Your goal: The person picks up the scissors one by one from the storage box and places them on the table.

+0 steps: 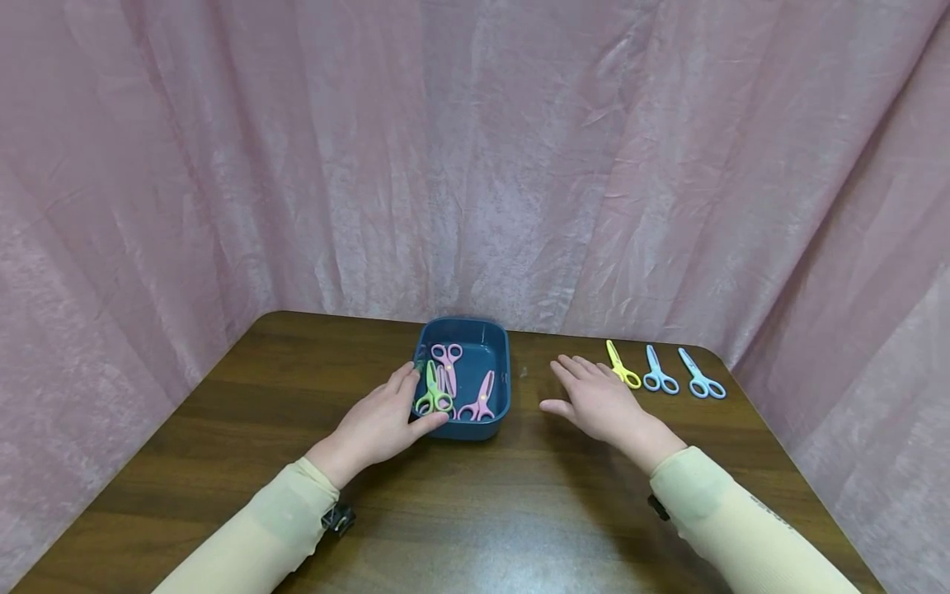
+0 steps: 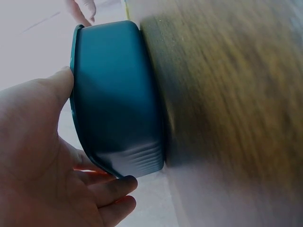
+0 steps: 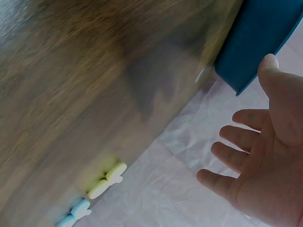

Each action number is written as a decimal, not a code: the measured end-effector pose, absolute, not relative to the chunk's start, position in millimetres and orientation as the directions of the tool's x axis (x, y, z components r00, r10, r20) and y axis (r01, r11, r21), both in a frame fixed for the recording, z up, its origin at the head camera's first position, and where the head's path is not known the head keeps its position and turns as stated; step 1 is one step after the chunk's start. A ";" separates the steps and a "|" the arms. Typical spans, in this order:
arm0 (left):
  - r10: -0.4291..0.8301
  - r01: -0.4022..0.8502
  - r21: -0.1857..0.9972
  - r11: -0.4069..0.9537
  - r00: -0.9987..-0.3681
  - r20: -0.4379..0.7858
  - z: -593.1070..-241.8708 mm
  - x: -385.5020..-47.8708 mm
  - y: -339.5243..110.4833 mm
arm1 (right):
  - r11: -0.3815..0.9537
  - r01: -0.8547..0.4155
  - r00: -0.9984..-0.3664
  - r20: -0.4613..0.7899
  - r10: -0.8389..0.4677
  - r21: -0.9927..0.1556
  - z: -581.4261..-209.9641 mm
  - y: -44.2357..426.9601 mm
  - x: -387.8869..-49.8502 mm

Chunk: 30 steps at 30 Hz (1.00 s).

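Observation:
At the front left corner of a dark blue bin (image 1: 475, 431), my left hand (image 1: 377, 419) holds the rim, thumb at the front and fingers along the left side. The left wrist view shows this hand (image 2: 42, 142) against the bin's outer wall (image 2: 116, 94). Inside lie green scissors (image 1: 433, 392) and several pink scissors (image 1: 482, 400). My right hand (image 1: 601, 404) hovers over the table with fingers spread, holding nothing, right of the bin and just left of yellow scissors (image 1: 618, 363). In the right wrist view its palm (image 3: 270, 165) faces the camera.
Two pairs of light blue scissors (image 1: 656, 371) (image 1: 698, 378) lie to the right of the yellow pair, near the back right edge of the brown wooden table (image 1: 460, 511). A pink curtain (image 1: 475, 165) hangs behind the table and along both sides.

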<state>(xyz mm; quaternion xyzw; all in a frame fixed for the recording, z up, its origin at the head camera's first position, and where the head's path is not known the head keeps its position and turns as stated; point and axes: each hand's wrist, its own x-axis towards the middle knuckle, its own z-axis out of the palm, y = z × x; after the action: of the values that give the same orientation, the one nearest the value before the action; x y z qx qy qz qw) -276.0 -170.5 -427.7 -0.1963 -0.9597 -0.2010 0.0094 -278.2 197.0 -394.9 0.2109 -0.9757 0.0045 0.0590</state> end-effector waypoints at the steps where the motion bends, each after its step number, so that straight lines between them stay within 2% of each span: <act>1: 0.373 0.380 0.382 0.843 -0.923 0.095 -427.6 -276.1 -170.5 | 0.910 -0.413 -0.903 0.119 -0.412 0.016 -394.1 195.7 -277.9; 17: 0.376 0.378 0.381 0.844 -0.923 0.083 -426.8 -277.9 -172.0 | 0.893 -0.450 -0.882 0.147 -0.448 0.017 -376.3 164.8 -272.4; 30: 0.375 0.380 0.376 0.845 -0.923 0.089 -427.9 -277.8 -171.5 | 0.829 -0.557 -0.813 0.168 -0.557 0.054 -365.3 132.1 -266.3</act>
<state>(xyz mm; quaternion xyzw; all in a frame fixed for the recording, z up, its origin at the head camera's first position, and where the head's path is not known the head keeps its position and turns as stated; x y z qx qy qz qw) -277.8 -171.5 -427.9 -0.1965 -0.9605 -0.1971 0.0061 -266.3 132.1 -365.3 0.2924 -0.9522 -0.0010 0.0887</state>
